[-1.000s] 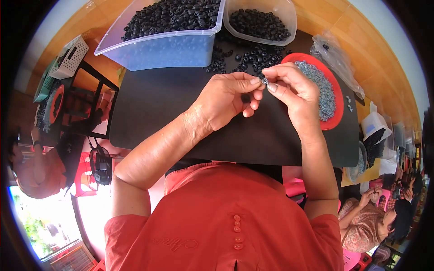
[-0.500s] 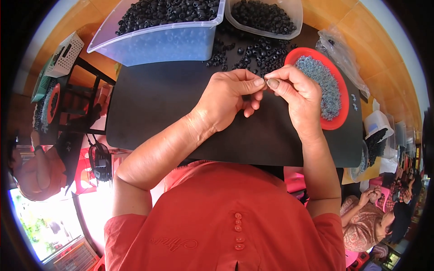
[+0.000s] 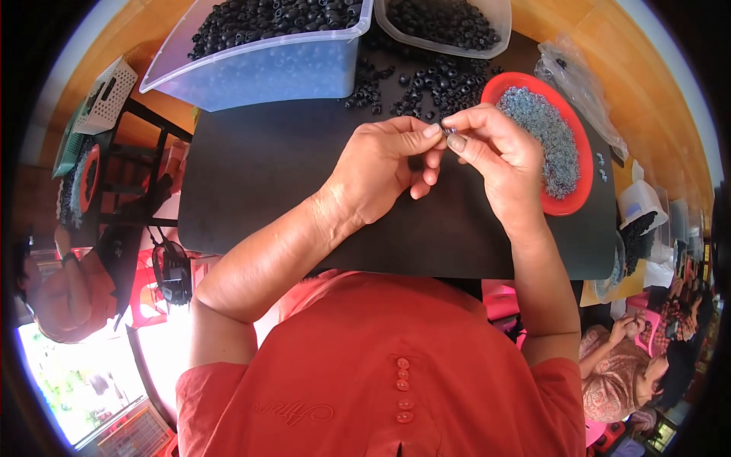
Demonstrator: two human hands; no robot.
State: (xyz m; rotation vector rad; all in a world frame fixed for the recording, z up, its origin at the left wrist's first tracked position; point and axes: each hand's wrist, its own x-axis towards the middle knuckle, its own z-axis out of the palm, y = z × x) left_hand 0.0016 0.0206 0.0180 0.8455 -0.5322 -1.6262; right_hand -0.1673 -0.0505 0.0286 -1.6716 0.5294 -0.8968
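Now my left hand (image 3: 381, 171) and right hand (image 3: 499, 156) stay pinched together on a small part (image 3: 449, 131), drifted nearer the red dish (image 3: 582, 194), fitting unfinished.

Both forearms are coming in from the lower edge and converging toward the top centre. Left hand (image 3: 381, 171) is lying knuckles-up, thumb and index pinching at the tips, other fingers curling under loosely. Right hand (image 3: 495, 156) is meeting it fingertip to fingertip, thumb and index pressing together, wrist bending slightly inward. Left forearm is angling up to the right, right forearm is running nearly straight up. Both elbows are bending, upper arms staying close to the torso.
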